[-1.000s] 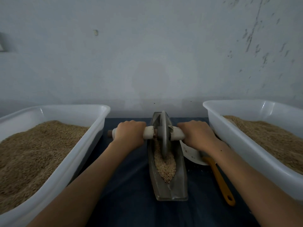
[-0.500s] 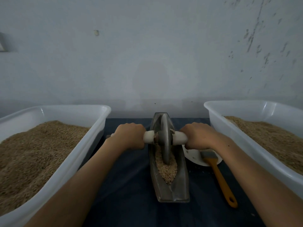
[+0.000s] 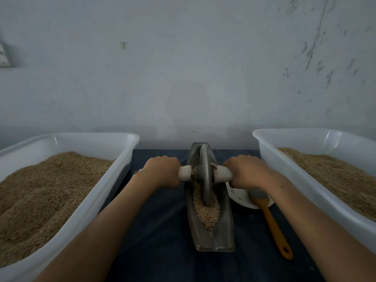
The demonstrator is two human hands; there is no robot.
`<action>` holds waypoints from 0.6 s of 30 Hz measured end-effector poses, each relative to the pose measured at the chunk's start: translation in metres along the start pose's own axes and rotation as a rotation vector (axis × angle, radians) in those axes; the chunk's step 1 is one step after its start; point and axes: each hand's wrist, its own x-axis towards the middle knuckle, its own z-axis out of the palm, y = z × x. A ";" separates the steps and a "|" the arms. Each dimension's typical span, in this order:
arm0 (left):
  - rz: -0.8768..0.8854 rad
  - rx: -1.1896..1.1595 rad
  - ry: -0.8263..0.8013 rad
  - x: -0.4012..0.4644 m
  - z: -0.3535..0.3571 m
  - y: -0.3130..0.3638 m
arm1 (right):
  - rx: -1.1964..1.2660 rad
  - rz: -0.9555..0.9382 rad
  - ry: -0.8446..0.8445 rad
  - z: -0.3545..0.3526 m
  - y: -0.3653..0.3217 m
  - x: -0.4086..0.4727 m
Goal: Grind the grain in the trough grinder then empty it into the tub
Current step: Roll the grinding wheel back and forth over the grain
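Observation:
A grey boat-shaped trough grinder (image 3: pixel 221 235) lies lengthwise on the dark cloth in front of me. Pale grain (image 3: pixel 207 214) fills its near half. An upright metal wheel (image 3: pixel 204 176) stands in the trough on a white axle handle (image 3: pixel 222 174). My left hand (image 3: pixel 160 171) is closed around the left end of the handle and my right hand (image 3: pixel 247 171) around the right end. A white tub (image 3: pixel 114 176) heaped with brown grain stands at the left, and a second white tub (image 3: pixel 284 165) with grain stands at the right.
A white dish (image 3: pixel 240 197) sits right of the trough, partly under my right wrist. A brush with an orange handle (image 3: pixel 273 224) rests on it and reaches toward me. A pale wall rises straight behind the table. The tubs leave a narrow strip of dark cloth (image 3: pixel 162 231).
The wheel has rolled a little toward me along the trough, and both hands moved with the handle. The grain in the trough has shifted slightly.

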 end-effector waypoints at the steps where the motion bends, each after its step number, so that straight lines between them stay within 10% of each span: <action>1: 0.009 -0.006 -0.026 0.000 -0.001 0.000 | 0.023 -0.002 -0.052 -0.001 0.001 0.000; 13: -0.048 0.004 0.231 0.000 0.010 0.002 | -0.076 0.045 0.300 0.016 -0.002 0.005; 18: -0.001 0.022 0.116 0.002 0.006 0.000 | -0.032 0.013 0.142 0.008 0.000 0.003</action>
